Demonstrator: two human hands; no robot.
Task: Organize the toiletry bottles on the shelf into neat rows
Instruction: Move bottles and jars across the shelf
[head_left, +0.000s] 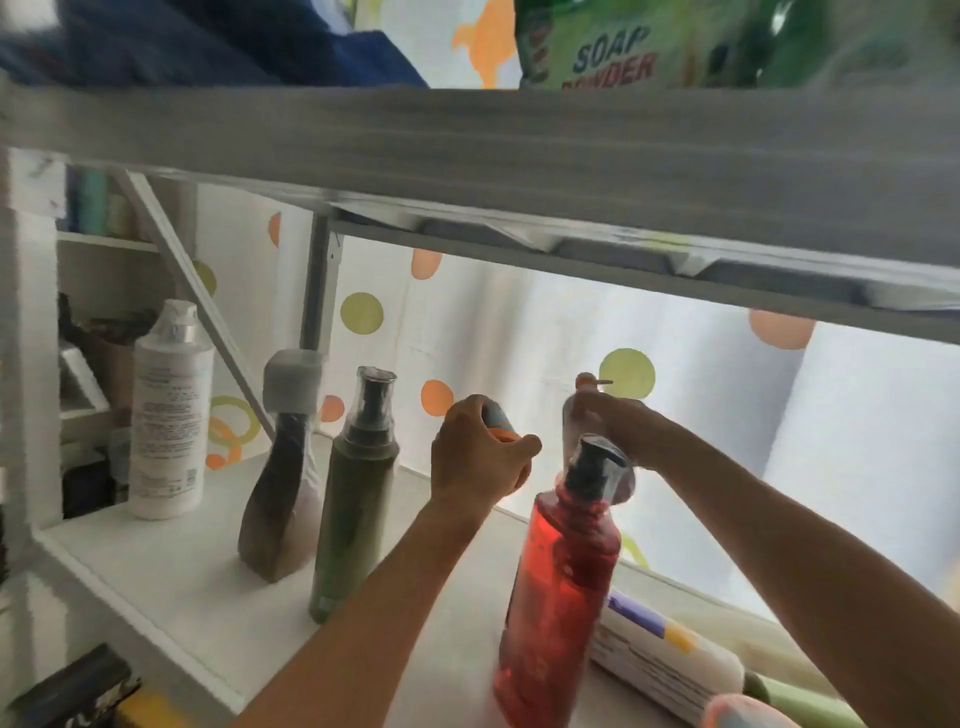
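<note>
Whole pic motion-blurred, esp. top shelf edge (467, 135). Left hand (480, 457) covers most of a small bottle (500, 420); only a blue/orange bit shows, type unclear. Right hand (618, 421) grips a clear blurry item (587, 395), can't tell what; red pump bottle (558, 587) hides its lower part. Soap powder bag (613, 47) cut by top edge, text partly hidden. Lying white bottle (670, 665) cut off bottom right. White bottle (169, 410) label print too small to read.
</note>
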